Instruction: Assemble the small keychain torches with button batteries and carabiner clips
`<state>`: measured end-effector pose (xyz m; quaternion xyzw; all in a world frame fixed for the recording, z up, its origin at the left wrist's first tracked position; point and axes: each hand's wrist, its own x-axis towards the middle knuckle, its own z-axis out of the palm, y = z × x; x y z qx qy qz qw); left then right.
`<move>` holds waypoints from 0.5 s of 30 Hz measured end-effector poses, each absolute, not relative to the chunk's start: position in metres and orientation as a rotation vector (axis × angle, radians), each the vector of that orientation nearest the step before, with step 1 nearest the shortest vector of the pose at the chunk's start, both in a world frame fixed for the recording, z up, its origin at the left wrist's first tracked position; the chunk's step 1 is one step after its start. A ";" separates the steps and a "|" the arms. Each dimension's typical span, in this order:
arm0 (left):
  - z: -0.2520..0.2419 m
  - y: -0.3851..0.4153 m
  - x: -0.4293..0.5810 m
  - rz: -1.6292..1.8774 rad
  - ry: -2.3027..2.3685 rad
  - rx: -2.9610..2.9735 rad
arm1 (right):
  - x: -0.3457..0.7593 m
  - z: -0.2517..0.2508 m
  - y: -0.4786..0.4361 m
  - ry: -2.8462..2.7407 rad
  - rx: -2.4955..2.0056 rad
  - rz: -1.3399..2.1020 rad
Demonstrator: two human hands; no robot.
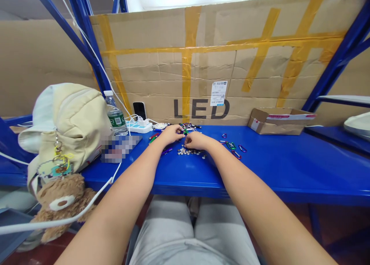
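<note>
My left hand point(174, 132) is closed in a pinch at the middle of the blue table, with a small coloured metal piece at its fingertips that looks like a carabiner point(185, 132). Right beside it, my right hand point(195, 140) has its fingers pressed together just above a pile of small round silver pieces point(186, 152); what its fingertips hold is hidden. Behind both hands lies a heap of mixed coloured clips point(193, 127). Right of my right hand lie loose carabiners, among them a green one point(231, 146), a blue one point(242, 148) and a red one point(236, 154).
A cardboard tray point(279, 126) stands at the table's back right. At left are a cream backpack point(78, 118) with a plush bear point(62, 199), a water bottle point(116, 116), a power strip point(138, 126) and a phone point(140, 110). A white cable point(86, 211) crosses the front left.
</note>
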<state>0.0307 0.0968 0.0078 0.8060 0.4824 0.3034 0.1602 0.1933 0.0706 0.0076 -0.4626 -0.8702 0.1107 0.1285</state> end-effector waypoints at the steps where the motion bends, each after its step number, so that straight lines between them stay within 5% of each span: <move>1: 0.007 0.097 0.030 0.866 1.364 2.291 | 0.194 0.009 0.071 -2.510 -1.339 0.289; 15: 0.007 0.093 0.035 0.947 1.111 2.365 | 0.201 0.014 0.080 -2.110 -1.104 0.137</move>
